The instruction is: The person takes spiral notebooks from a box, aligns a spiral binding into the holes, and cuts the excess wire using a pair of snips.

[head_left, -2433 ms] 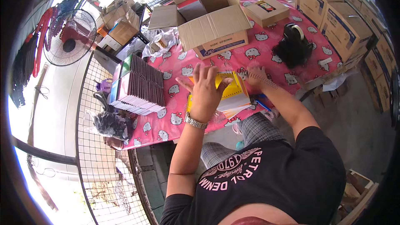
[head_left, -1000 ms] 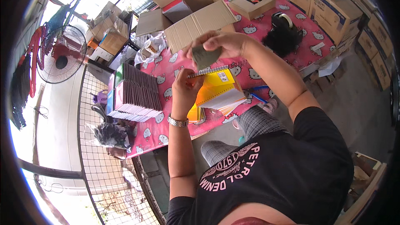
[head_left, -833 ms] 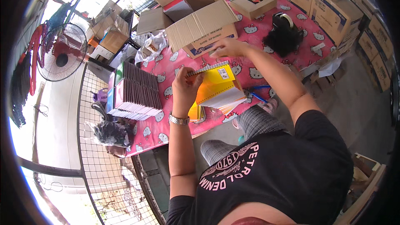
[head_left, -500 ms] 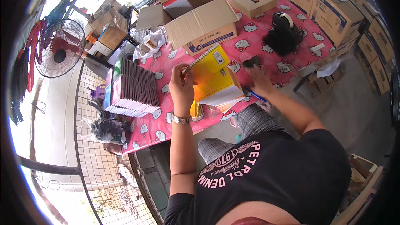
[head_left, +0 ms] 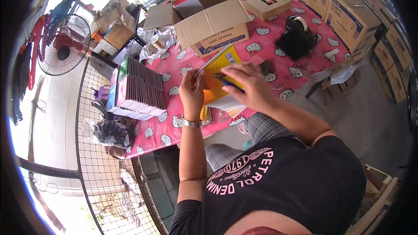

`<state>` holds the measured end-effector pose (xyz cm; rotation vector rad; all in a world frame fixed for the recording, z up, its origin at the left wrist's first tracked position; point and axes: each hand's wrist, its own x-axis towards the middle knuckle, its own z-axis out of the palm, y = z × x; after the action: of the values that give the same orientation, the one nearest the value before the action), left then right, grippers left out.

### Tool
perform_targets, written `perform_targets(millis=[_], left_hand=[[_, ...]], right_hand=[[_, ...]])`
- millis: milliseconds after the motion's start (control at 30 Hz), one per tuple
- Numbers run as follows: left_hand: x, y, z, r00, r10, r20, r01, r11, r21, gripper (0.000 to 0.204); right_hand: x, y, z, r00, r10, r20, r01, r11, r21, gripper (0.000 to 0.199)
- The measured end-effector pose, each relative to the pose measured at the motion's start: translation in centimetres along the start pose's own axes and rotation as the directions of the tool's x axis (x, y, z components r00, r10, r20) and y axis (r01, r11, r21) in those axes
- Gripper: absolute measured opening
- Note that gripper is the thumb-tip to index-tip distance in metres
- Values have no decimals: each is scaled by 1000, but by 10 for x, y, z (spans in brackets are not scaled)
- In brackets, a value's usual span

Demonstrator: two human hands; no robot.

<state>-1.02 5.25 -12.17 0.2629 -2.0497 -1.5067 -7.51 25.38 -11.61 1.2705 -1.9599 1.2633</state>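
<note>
Working over a pink patterned tablecloth (head_left: 274, 43), a person (head_left: 291, 178) pinches the coiled edge of a yellow spiral notebook (head_left: 212, 90) in the left hand (head_left: 191, 87) and grips blue-handled pliers (head_left: 234, 86) above its cover in the right hand (head_left: 252, 85). The notebook lies near the table's near edge, right of stacked spiral notebooks (head_left: 141, 91); an open cardboard box (head_left: 213, 24) stands beyond.

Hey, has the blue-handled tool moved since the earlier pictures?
Yes. Against the open carton, the blue-handled tool has shifted left and closer, now in the right hand.
</note>
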Motion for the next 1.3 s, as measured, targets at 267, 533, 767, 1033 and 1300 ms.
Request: perform_targets(millis=[267, 533, 767, 1033, 1300], left_hand=[[-12, -2, 3, 995, 49, -85, -53, 997, -52, 17], [-6, 5, -15, 824, 562, -67, -447, 719, 532, 17], [-45, -137, -106, 885, -290, -365, 209, 947, -245, 23], [-57, -143, -135, 944, -163, -287, 221, 958, 182, 16], [32, -106, -88, 890, -310, 335, -202, 389, 899, 20]], right_hand=[[13, -20, 24, 996, -83, 34, 88, 972, -218, 38], [22, -3, 18, 859, 295, 419, -480, 749, 456, 30], [-55, 108, 15, 936, 339, 88, -339, 941, -22, 30], [-154, 159, 41, 954, 190, 232, -89, 918, -387, 24], [-86, 294, -6, 870, 494, 3, -280, 497, -821, 23]])
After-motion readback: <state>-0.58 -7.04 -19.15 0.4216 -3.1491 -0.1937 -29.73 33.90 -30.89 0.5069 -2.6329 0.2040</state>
